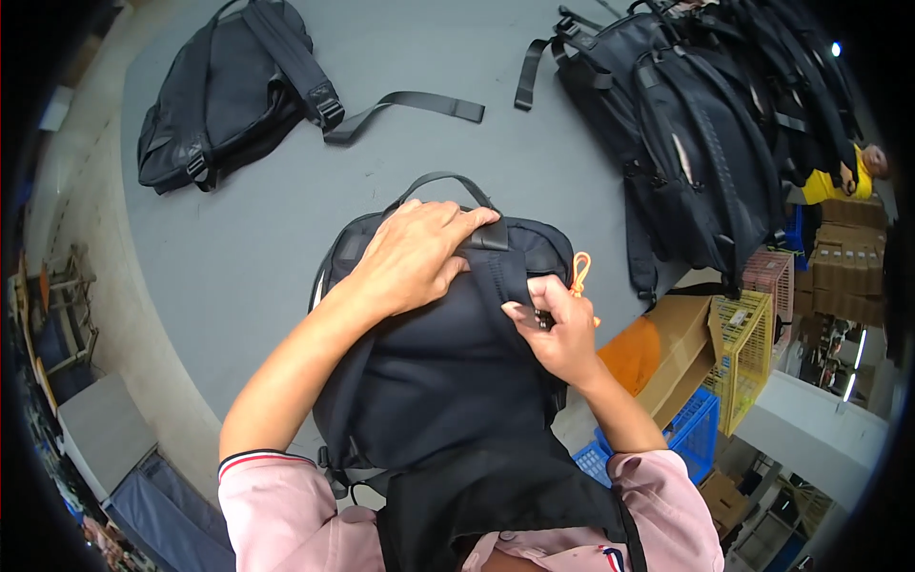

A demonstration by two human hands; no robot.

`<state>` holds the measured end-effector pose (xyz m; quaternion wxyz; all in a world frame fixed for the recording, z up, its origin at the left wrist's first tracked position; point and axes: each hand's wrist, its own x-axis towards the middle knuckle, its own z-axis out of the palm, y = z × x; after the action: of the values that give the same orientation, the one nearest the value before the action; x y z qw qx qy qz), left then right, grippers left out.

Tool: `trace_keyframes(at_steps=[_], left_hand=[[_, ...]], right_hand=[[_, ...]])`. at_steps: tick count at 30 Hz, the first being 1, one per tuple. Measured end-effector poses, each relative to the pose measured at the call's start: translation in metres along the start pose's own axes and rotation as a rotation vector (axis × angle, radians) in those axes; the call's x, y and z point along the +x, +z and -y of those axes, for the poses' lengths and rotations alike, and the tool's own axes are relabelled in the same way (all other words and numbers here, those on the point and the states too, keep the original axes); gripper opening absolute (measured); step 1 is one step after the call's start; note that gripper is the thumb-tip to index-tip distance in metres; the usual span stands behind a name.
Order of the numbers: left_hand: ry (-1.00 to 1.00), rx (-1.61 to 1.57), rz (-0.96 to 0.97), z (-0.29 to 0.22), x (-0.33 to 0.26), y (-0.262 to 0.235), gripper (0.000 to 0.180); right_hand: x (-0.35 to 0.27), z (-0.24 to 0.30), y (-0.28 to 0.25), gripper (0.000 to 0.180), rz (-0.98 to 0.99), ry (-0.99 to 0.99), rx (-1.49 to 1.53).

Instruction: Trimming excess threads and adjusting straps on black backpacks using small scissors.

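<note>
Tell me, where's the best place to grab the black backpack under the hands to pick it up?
Probably the arched top handle of the backpack, reached from the far side. It stands up as an open loop, clear of the left hand and right hand.

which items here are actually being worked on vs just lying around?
In hand:
- backpack, back panel up
- its shoulder strap
- left hand pressing near the top handle
- right hand pinching at the strap
- orange tag beside the right hand

Lying about:
- flat backpack, far left
- backpack pile, far right
- yellow crate
- blue crate
- cardboard box
</note>
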<state>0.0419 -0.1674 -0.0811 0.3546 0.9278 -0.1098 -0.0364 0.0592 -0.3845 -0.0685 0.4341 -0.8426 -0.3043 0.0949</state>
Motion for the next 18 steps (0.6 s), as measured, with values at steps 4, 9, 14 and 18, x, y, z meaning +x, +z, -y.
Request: trace_keyframes(at_steps=[4, 9, 14, 18], left_hand=[[0.078, -0.127, -0.083, -0.031, -0.026, -0.018, 0.054], [-0.068, -0.244, 0.032, -0.069, -0.05, -0.038, 0.067], [-0.225, -0.024, -0.129, -0.102, -0.073, -0.014, 0.055], [-0.156, -0.015, -0.2, -0.117, -0.08, -0.005, 0.051]], right_hand=[[-0.026, 0.012, -0.005, 0.023, -0.064, -0.164, -0.075], [-0.046, 0.018, -0.013, 0.027, -0.125, -0.248, -0.156], [-0.069, 0.055, -0.041, 0.03, -0.149, -0.082, -0.018], [-0.067, 0.069, -0.058, 0.022, -0.154, -0.177, -0.111]])
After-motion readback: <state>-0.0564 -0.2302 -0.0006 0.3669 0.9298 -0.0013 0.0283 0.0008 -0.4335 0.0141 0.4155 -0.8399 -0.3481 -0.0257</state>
